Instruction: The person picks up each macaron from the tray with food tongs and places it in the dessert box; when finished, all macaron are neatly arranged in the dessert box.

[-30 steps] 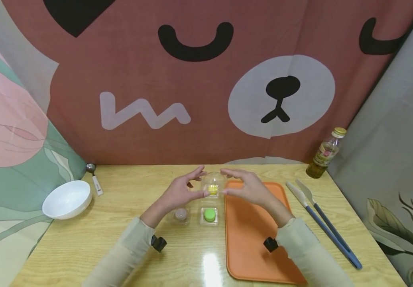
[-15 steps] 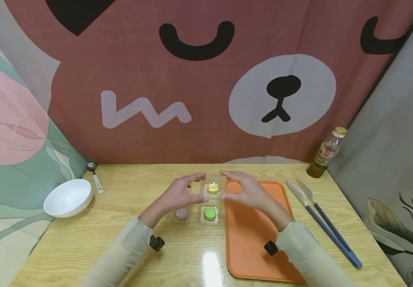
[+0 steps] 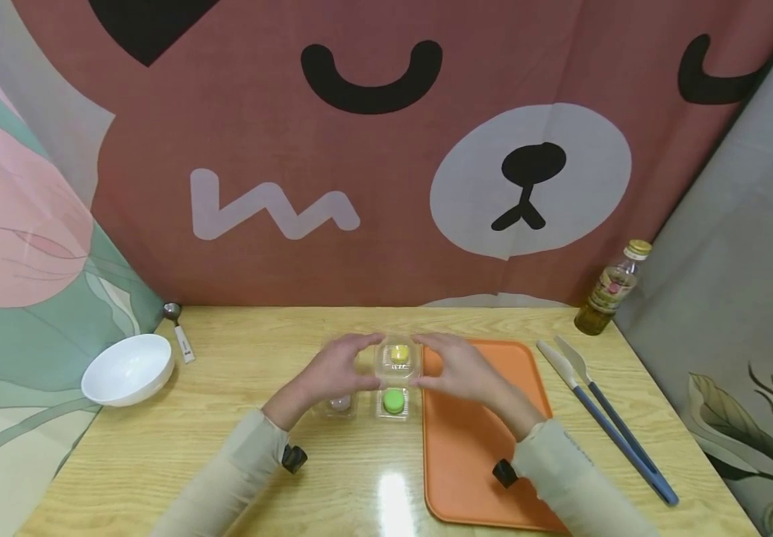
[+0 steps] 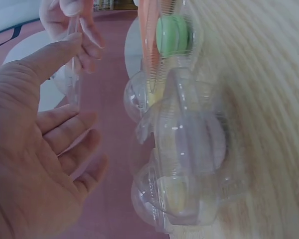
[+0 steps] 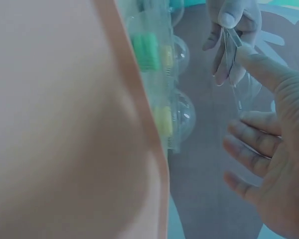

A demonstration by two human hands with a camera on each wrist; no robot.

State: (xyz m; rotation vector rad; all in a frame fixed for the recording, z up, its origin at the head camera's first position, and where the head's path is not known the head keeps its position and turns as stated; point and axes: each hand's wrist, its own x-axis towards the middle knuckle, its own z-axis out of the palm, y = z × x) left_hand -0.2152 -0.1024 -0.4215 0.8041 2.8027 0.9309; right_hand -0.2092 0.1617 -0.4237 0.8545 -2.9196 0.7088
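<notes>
Both hands hold a clear plastic domed lid point(image 4: 74, 74) between them, raised off the table. My left hand point(image 3: 336, 369) pinches its left side between thumb and fingertips; my right hand point(image 3: 457, 369) grips the opposite side the same way. Seen through the lid in the head view is a yellow macaron point(image 3: 399, 354) in a clear box. Nearer me, a green macaron point(image 3: 394, 401) sits in another clear box. A pale macaron point(image 3: 340, 403) lies to its left, partly hidden by the left hand. The left wrist view shows domed lids point(image 4: 144, 194) on boxes farther back.
An orange tray point(image 3: 474, 462) lies right of the boxes. Beyond it are a knife and a spreader-like tool with blue handles point(image 3: 621, 432). A bottle of yellowish liquid point(image 3: 604, 298) stands back right. A white bowl point(image 3: 127, 371) and a spoon point(image 3: 181, 339) are at left.
Both hands have come slightly nearer to me with the lid between them. The dome, seen from the side earlier, now faces more toward the head view. The boxes keep their places.
</notes>
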